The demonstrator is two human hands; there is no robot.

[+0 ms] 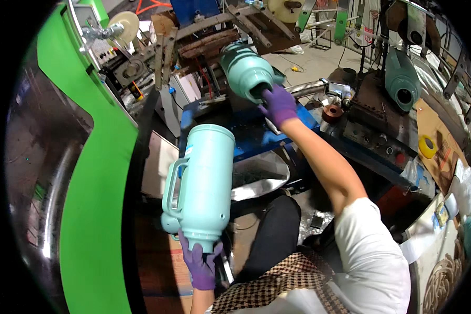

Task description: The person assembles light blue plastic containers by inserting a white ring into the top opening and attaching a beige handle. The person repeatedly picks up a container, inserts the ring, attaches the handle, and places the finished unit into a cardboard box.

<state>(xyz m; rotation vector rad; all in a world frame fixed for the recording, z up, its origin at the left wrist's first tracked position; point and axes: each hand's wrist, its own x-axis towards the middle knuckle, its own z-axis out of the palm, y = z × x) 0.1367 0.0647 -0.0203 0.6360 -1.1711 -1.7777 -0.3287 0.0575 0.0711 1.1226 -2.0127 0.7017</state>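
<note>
A pale teal thermos jug shell (208,180) with a side handle stands neck down in my left hand (199,266). The purple-gloved fingers wrap round its narrow neck, and its wide end points away from me. Farther off, a second teal jug shell (247,70) lies tilted over a blue machine table (248,141), its dark round opening facing me. My right hand (279,106), also in a purple glove, reaches out and grips the edge of that opening. Part of a rounded teal piece (170,223) shows beside the left jug's handle.
A curved green machine panel (97,209) runs along my left. At the right, another teal jug shell (402,83) sits on a dark press. A copper-coloured ring (332,112), yellow tape roll (427,147) and coiled rope (443,280) lie around. Metal bars (209,26) stand behind the table.
</note>
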